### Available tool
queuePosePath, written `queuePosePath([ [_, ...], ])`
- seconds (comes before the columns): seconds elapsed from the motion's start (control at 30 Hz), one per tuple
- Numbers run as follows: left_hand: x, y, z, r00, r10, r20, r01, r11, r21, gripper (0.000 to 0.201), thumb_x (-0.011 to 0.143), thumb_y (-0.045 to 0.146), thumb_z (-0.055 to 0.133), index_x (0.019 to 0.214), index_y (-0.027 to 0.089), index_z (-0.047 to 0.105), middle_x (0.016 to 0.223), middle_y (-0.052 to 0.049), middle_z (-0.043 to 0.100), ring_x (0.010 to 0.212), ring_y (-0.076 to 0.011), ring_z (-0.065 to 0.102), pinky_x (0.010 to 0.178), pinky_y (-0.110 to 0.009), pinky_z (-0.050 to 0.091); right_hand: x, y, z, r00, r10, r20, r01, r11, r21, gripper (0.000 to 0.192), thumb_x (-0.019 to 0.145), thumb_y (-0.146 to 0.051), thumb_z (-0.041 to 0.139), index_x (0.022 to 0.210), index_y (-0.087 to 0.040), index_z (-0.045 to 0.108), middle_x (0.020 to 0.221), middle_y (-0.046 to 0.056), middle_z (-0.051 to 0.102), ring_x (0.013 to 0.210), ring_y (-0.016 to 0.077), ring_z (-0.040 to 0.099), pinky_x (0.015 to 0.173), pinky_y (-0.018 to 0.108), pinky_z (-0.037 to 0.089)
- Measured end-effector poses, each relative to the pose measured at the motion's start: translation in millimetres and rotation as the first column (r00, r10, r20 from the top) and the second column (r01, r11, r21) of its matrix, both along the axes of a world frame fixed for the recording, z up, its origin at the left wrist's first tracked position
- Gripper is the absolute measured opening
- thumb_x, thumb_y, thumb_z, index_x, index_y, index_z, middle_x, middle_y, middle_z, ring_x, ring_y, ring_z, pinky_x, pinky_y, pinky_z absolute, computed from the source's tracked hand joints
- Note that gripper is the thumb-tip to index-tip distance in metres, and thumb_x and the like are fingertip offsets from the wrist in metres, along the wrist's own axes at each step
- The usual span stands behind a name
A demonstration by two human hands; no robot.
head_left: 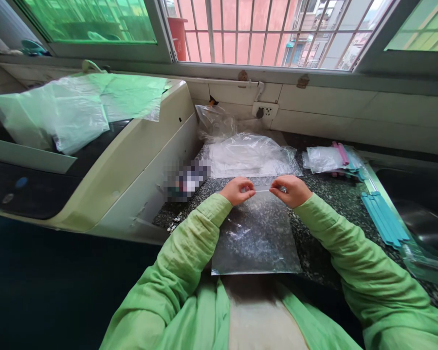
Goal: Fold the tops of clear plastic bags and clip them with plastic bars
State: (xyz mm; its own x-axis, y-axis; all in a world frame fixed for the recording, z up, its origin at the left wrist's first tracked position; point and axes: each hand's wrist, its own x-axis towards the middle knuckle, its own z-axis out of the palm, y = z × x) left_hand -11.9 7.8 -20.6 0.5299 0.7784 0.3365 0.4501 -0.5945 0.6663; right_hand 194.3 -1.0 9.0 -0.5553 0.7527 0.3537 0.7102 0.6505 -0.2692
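Note:
A clear plastic bag lies over the front edge of the dark speckled countertop. Its far edge is pinched between my two hands. My left hand grips that edge near its left end, thumb and fingers pressed together. A short way to the right, my right hand pinches the same edge. A whitish strip of the bag shows between the fingertips. Just beyond my hands rests a pile of clear plastic bags.
Teal plastic strips lie by the sink at right. Behind them are small bags with pink and teal strips. A cream washing machine stands left with bags on top. A wall socket is at the back.

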Motion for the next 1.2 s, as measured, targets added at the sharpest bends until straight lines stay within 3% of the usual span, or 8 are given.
queuePosePath([
  [0.4, -0.3, 0.2, -0.8, 0.998, -0.018, 0.054, 0.015, 0.998, 0.056, 0.012, 0.071, 0.019, 0.055, 0.061, 0.014, 0.057, 0.063, -0.002, 0.055, 0.068, -0.0126, 0.047, 0.07, -0.027, 0.039, 0.2, 0.1, 0.6, 0.998, -0.014, -0.065, 0.016, 1.0, 0.017, 0.017, 0.073, -0.03, 0.052, 0.064, -0.018, 0.06, 0.061, 0.004, 0.063, 0.057, 0.0143, 0.055, 0.058, 0.026, 0.041],
  [0.67, -0.2, 0.4, 0.0, 0.997, 0.017, 0.074, -0.019, 1.0, 0.023, 0.012, 0.071, 0.019, 0.054, 0.06, 0.014, 0.056, 0.062, -0.001, 0.054, 0.064, -0.0113, 0.046, 0.066, -0.025, 0.038, 2.5, 0.8, 0.5, 0.973, -0.108, -0.202, 0.095, 0.993, -0.076, 0.017, 0.071, -0.03, 0.052, 0.062, -0.017, 0.058, 0.058, 0.003, 0.061, 0.054, 0.0123, 0.053, 0.054, 0.024, 0.041],
  [0.97, 2.3, -0.2, -4.8, 0.994, 0.036, 0.099, -0.04, 0.998, 0.039, 0.012, 0.068, 0.025, 0.059, 0.071, 0.014, 0.06, 0.064, -0.001, 0.055, 0.065, -0.0117, 0.047, 0.067, -0.026, 0.039, -2.8, -3.9, 2.0, 0.973, -0.024, -0.231, 0.019, 0.999, -0.027, 0.016, 0.071, -0.03, 0.053, 0.062, -0.017, 0.057, 0.059, 0.003, 0.061, 0.055, 0.0127, 0.053, 0.055, 0.024, 0.042],
  [1.2, 4.5, -0.8, -3.9, 0.989, -0.029, 0.143, 0.02, 0.998, 0.066, 0.012, 0.072, 0.021, 0.055, 0.063, 0.013, 0.058, 0.065, -0.003, 0.055, 0.068, -0.0119, 0.048, 0.069, -0.026, 0.039, -4.7, -3.8, 0.2, 0.975, -0.024, -0.222, 0.022, 1.0, -0.013, 0.015, 0.071, -0.029, 0.054, 0.062, -0.018, 0.058, 0.059, 0.002, 0.062, 0.056, 0.0127, 0.054, 0.056, 0.025, 0.042],
])
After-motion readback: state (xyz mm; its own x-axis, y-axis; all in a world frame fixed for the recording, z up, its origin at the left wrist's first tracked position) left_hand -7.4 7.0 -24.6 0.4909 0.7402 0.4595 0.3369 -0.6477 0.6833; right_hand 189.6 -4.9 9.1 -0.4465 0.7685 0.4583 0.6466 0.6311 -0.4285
